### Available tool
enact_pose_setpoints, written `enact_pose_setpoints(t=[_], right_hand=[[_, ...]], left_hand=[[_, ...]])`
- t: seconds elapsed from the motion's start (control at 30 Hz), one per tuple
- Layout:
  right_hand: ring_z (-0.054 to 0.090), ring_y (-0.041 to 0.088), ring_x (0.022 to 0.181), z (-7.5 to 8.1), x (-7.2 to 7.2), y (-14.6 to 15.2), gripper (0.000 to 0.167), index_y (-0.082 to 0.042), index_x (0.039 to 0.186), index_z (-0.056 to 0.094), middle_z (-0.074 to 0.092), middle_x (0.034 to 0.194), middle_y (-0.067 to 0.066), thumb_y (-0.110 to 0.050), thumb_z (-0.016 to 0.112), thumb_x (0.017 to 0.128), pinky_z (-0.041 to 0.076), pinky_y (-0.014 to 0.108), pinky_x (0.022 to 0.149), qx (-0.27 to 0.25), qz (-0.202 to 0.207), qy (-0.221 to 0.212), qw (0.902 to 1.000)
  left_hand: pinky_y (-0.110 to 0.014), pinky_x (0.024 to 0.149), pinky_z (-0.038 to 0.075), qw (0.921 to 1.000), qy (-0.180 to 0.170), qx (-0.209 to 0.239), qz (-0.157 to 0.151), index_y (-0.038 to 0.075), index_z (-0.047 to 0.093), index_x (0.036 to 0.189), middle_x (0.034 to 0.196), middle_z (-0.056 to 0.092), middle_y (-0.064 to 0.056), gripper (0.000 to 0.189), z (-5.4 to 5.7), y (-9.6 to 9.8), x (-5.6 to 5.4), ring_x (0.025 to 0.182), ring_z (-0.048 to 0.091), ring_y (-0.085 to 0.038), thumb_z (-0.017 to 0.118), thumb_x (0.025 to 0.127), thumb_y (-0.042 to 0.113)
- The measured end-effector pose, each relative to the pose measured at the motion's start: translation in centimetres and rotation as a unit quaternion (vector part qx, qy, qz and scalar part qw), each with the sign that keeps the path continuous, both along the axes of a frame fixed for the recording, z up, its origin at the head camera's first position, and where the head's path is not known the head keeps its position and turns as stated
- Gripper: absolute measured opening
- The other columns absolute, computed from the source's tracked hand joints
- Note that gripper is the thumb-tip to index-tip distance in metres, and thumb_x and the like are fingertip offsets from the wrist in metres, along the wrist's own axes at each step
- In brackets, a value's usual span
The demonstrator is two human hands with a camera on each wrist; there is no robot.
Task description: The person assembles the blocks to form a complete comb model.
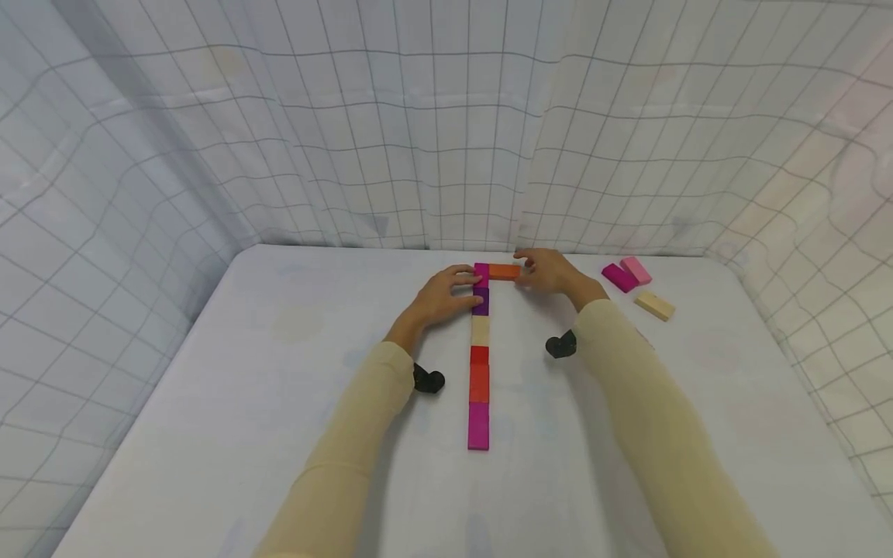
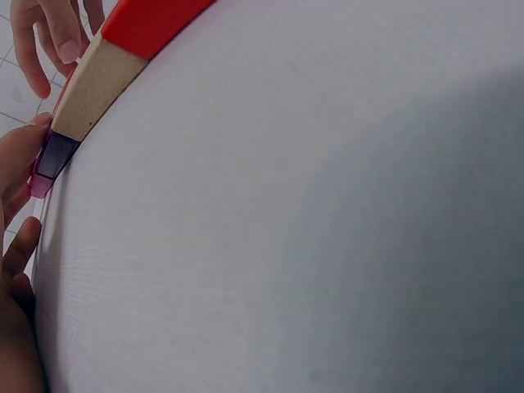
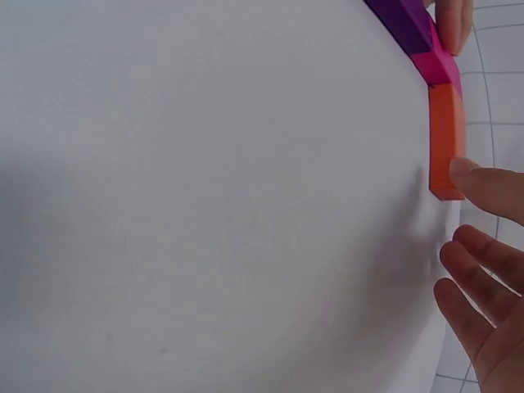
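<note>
A straight column of coloured blocks runs away from me: a magenta block (image 1: 478, 426) nearest, then orange-red (image 1: 479, 384), red (image 1: 479, 356), natural wood (image 1: 480, 331), purple (image 1: 481, 307) and a pinkish-magenta block (image 1: 481, 269) at the far end. From that far end an orange block (image 1: 504, 272) extends rightward. My left hand (image 1: 441, 297) touches the column from the left, thumb at the purple block, fingers at the far magenta one. At the orange block's right end is my right hand (image 1: 551, 271); its thumb (image 3: 483, 184) touches the block, with the other fingers spread apart from it.
Towards the back right lie a loose magenta block (image 1: 618, 277), a pink block (image 1: 636, 270) and a natural wood block (image 1: 655, 305). A white sheet covers the table (image 1: 293, 372). Grid-patterned curtains (image 1: 446, 132) hang behind and at both sides.
</note>
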State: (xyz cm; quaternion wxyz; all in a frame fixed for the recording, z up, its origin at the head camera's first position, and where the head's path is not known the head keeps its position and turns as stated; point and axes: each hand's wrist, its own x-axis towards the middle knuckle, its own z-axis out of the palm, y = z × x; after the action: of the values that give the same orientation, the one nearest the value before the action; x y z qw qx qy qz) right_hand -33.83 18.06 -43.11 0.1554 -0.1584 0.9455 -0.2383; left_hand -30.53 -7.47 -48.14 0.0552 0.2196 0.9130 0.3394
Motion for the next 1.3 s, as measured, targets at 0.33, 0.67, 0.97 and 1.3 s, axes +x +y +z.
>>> enact_pose_setpoints(t=[0.33,0.67,0.97,1.3], right_hand=[[0.053,0.042,0.129,3.6,0.7,2.7,0.057,0.0,0.151,0.048,0.052,0.143,0.027,-0.018,0.069,0.101,0.047,0.055,0.105,-0.027,0.009,-0.007,0.9996],[0.049,0.041,0.133,6.9,1.7,5.9,0.057,-0.001,0.152,0.046,0.051,0.144,0.025,-0.018,0.068,0.101,0.048,0.056,0.104,-0.025,-0.01,-0.006,0.9996],[0.052,0.045,0.13,8.4,2.8,10.3,0.056,0.001,0.15,0.047,0.053,0.14,0.028,-0.02,0.067,0.101,0.048,0.059,0.103,-0.01,-0.011,0.018,0.9997],[0.053,0.05,0.127,8.3,4.2,14.3,0.056,0.005,0.147,0.048,0.054,0.137,0.032,-0.022,0.067,0.102,0.049,0.063,0.098,0.002,-0.029,0.029,0.9992]], left_hand=[[-0.048,0.122,0.025,1.0,-0.003,0.003,0.006,0.014,0.062,0.145,0.158,0.045,-0.004,0.053,-0.3,-0.2,-0.2,0.149,0.033,-0.027,0.07,0.098,0.035],[-0.047,0.122,0.025,1.0,-0.002,0.008,-0.004,0.012,0.061,0.146,0.158,0.045,-0.006,0.053,-0.3,-0.3,-0.2,0.15,0.033,-0.028,0.07,0.098,0.033],[-0.046,0.122,0.025,0.9999,0.004,0.012,-0.011,0.011,0.061,0.146,0.158,0.046,-0.006,0.053,-0.4,-0.1,-0.4,0.149,0.034,-0.027,0.07,0.098,0.033],[-0.047,0.122,0.025,0.9999,-0.008,0.013,-0.001,0.012,0.062,0.146,0.158,0.045,-0.005,0.052,-0.2,-0.1,-0.3,0.15,0.032,-0.027,0.07,0.098,0.033]])
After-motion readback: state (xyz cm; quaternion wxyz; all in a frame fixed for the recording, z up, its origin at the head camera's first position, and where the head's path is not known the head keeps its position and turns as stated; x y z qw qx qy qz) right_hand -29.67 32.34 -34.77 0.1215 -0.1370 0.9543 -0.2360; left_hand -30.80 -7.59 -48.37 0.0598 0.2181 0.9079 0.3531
